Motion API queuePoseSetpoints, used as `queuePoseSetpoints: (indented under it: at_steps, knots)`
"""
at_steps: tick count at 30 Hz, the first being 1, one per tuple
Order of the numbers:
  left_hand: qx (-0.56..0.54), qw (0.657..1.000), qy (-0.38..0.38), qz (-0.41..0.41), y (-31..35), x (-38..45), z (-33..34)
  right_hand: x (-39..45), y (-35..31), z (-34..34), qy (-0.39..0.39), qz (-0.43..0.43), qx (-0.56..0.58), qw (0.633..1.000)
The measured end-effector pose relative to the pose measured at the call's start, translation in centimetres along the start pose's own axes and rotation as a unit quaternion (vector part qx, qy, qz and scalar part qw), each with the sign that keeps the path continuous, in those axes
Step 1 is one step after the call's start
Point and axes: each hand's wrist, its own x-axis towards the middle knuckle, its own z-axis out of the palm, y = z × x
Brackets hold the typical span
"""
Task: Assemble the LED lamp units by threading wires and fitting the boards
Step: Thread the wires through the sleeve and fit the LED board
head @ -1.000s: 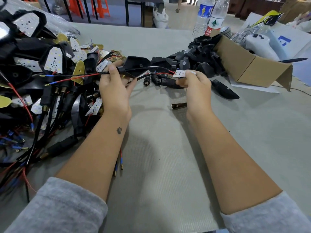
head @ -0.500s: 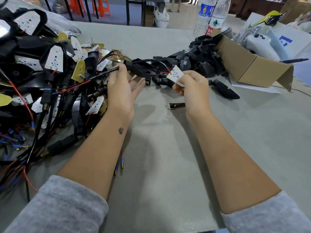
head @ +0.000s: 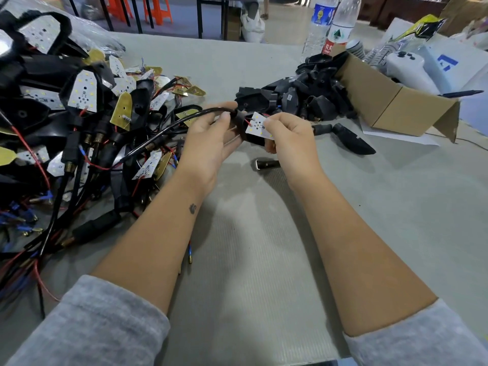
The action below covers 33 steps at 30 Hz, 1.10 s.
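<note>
The grey table (head: 264, 260) carries all work items and lies under both forearms. Left of the left hand (head: 208, 143) sits a large heap of assembled lamp units (head: 79, 114): black housings, white and yellow boards, red and black leads. Beyond the right hand (head: 290, 138), on its far right, stands an open cardboard box (head: 383, 101), with two plastic bottles (head: 332, 25) further behind it. A smaller pile of empty black housings (head: 303, 96) lies just beyond both hands, against the box.

The left hand grips a black housing (head: 241, 125), thumb pressed on top and fingers curled beneath it. A black cable (head: 169, 128) runs from that housing leftward into the heap. The right hand pinches a white LED board (head: 258, 126) between thumb and forefinger, held tilted and touching the housing's open face. A short red wire (head: 248, 122) joins board to housing.

A small metal clip (head: 267, 164) lies on the table just below the right hand, apart from it.
</note>
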Motion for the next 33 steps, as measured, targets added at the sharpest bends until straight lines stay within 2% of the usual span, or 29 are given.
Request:
queuePoseSetpoints:
  at_steps: [7, 13, 20, 25, 33]
  knots:
    - [-0.025, 1.0, -0.008, -0.014, 0.28, 0.08, -0.36, 0.09, 0.41, 0.02, -0.01, -0.003, -0.041, 0.999]
    - [0.009, 0.999, -0.027, 0.025, 0.11, -0.31, -0.04, -0.08, 0.35, 0.24, -0.021, -0.015, -0.042, 0.999]
    - [-0.003, 0.999, -0.03, 0.027, 0.22, -0.52, 0.13, -0.14, 0.28, 0.22, -0.035, -0.042, -0.064, 0.996]
    - [0.002, 0.999, -0.021, 0.046, -0.07, -0.64, 0.24, -0.05, 0.46, 0.29, -0.036, -0.026, -0.075, 0.996]
    - [-0.008, 0.997, -0.052, 0.06, -0.31, -0.57, -0.08, 0.05, 0.31, -0.08, -0.03, 0.013, -0.076, 0.997]
